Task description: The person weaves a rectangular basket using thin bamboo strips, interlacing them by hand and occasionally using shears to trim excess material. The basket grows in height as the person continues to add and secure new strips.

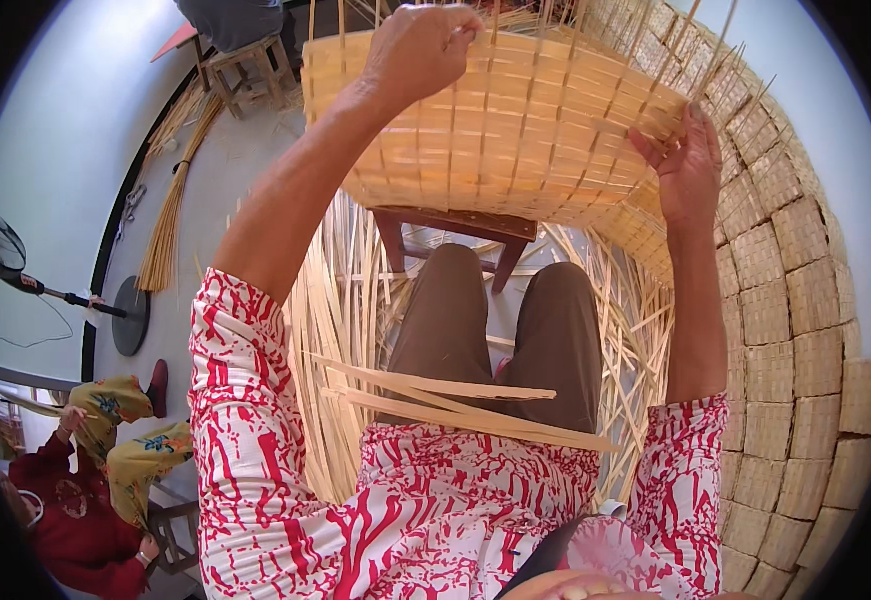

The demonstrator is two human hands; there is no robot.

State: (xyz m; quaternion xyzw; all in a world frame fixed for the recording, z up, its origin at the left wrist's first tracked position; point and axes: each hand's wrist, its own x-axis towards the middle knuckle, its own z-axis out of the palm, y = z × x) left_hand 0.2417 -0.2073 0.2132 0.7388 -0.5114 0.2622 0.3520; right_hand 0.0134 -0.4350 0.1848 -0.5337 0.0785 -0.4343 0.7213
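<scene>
A half-woven bamboo basket [515, 120] lies on its side on a small dark wooden stool [455, 218] beyond my knees. Loose stake ends stick out past its far edge. Over that edge, left of the middle, my left hand [420, 55] is closed in a pinch; what its fingertips hold is hidden. At the right end my right hand [690, 168] grips the basket's edge, thumb on the near side and fingers up by the stakes. A few flat bamboo strips [455, 392] rest across my lap.
Loose bamboo strips [330, 300] cover the floor around the stool. Stacked woven baskets [785, 300] line the right wall. At left are a tied strip bundle [168, 225], a fallen-looking stand fan [30, 280], a wooden stool [247, 72] and a seated person in red [75, 500].
</scene>
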